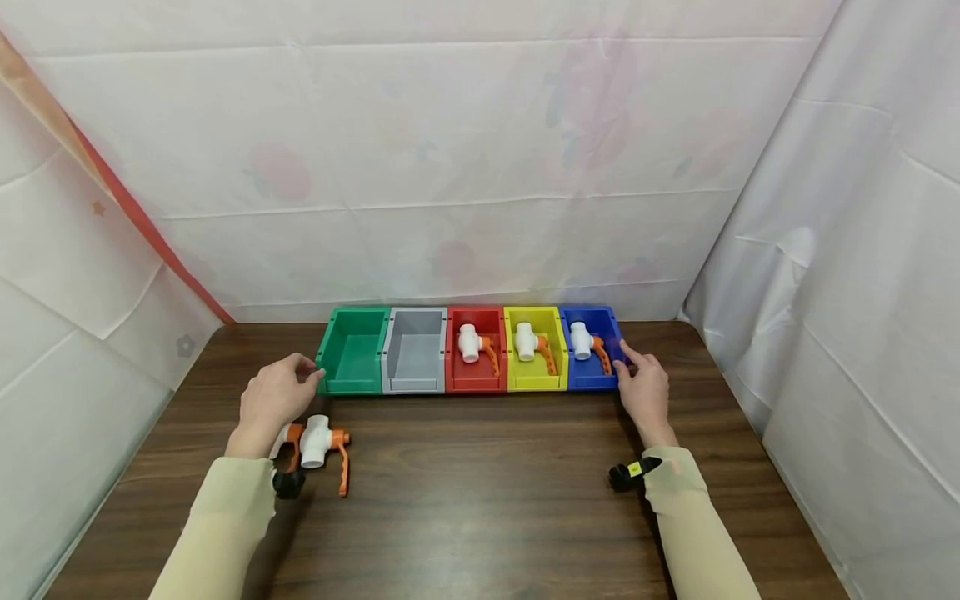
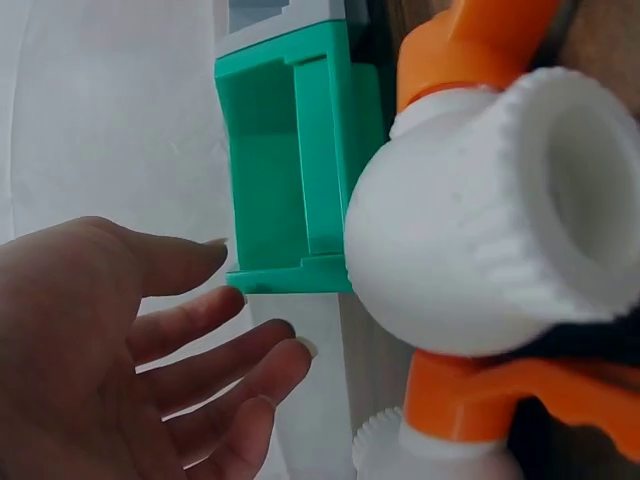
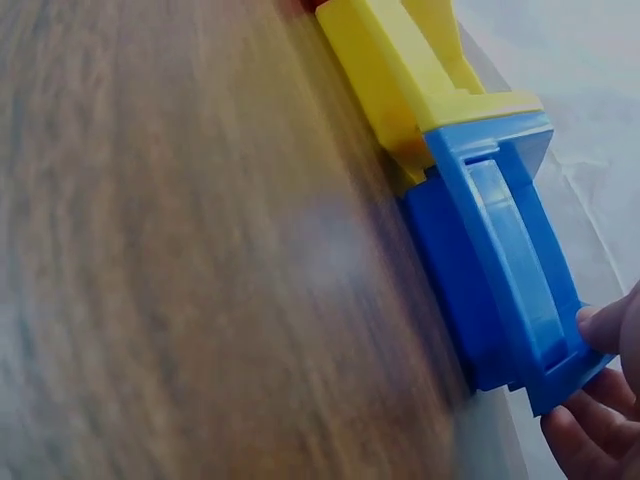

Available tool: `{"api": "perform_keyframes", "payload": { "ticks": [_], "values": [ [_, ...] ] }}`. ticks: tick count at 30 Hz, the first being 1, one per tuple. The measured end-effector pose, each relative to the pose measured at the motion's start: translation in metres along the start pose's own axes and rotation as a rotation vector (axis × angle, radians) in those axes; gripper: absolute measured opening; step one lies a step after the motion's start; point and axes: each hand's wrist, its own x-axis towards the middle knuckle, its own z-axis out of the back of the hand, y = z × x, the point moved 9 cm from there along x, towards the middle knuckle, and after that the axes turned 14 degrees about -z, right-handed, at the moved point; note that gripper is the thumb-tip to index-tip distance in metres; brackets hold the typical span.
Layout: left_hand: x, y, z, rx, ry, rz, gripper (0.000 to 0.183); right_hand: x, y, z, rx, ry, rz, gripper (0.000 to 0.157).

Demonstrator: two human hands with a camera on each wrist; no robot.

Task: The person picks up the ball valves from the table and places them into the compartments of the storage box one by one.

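Observation:
My left hand (image 1: 276, 398) is at the left side of the green bin (image 1: 325, 385), thumb and fingertips right at its front corner, the other fingers loosely extended. At the row's other end my right hand (image 1: 645, 390) pinches the wall of the blue bin (image 1: 592, 382), with the thumb (image 3: 600, 325) over the rim and fingers outside. A white ball valve (image 1: 317, 442) with an orange lever handle lies on the table by my left wrist. A second ball valve (image 1: 279, 439) is partly hidden behind that wrist.
Between the end bins stand a grey bin (image 1: 414, 387), a red bin (image 1: 476, 385) and a yellow bin (image 1: 537, 383), side by side. The red, yellow and blue bins each hold one ball valve. A white curtain (image 1: 480, 167) hangs behind the wooden table (image 1: 465, 500).

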Motion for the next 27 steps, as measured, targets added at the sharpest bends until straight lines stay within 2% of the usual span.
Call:
{"api": "perform_keyframes", "payload": {
  "ticks": [6,12,17,23,27],
  "values": [
    [-0.011,-0.009,-0.005,-0.019,0.072,-0.052,0.034,-0.001,0.002,-0.002,0.014,0.021,0.022,0.042],
    [-0.018,-0.020,-0.016,-0.039,0.128,-0.133,0.031,-0.003,-0.001,-0.001,0.007,0.033,-0.013,0.043],
    [-0.025,-0.023,-0.022,-0.041,0.158,-0.162,0.028,-0.003,-0.002,0.000,-0.002,0.045,-0.028,0.043],
    [-0.037,-0.030,-0.028,-0.016,0.223,-0.192,0.034,-0.003,-0.003,0.000,-0.006,0.045,-0.023,0.043],
    [-0.045,-0.040,-0.028,0.011,0.236,-0.273,0.040,-0.003,-0.003,0.000,0.000,0.047,-0.020,0.043]
  ]
}}
